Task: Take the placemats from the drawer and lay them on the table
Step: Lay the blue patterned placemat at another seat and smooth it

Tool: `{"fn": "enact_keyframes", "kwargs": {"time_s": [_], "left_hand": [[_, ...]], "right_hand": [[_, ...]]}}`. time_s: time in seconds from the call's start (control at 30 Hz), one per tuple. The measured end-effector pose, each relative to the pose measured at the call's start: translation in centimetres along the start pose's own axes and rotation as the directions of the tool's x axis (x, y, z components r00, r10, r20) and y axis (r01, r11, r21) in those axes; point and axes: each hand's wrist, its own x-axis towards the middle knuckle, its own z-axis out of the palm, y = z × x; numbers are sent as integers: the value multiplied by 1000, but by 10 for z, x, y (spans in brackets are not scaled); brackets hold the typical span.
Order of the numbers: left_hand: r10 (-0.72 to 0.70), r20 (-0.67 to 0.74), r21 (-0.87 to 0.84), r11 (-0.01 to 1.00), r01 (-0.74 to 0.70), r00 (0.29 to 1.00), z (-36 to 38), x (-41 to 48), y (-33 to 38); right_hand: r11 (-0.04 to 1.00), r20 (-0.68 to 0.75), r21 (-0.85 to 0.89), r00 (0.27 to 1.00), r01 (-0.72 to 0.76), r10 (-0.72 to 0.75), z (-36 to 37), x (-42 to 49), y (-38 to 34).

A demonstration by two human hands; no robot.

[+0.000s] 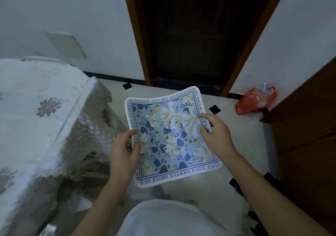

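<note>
A soft, nearly square placemat (171, 135), printed with blue leaves and pale flowers inside a lettered border with white rounded edging, is held in the air between both hands. It is turned slightly askew, and its far edge is curled upward. Its left edge is pinched by the left hand (125, 150), and its right edge is gripped by the right hand (216, 135). A quilted white table (36, 108) is seen left of the left hand.

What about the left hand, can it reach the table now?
Probably yes. The table stands just left of the left hand with nothing between them, though its fingers grip the placemat by its left edge, so it would come along.
</note>
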Motion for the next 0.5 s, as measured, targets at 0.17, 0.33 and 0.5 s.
{"fn": "enact_keyframes", "kwargs": {"time_s": [0.17,0.33,0.5], "left_hand": [[-59,-87,5,998,60,994,-2,54,-14],[-61,-106,4,998,62,992,3,128,-21],[-35,-62,-3,999,35,997,14,207,-22]], "right_hand": [[998,67,19,996,55,-56,32,74,-15],[999,40,25,998,47,-48,54,134,-24],[999,-34,48,999,19,-17,65,181,-28]]}}
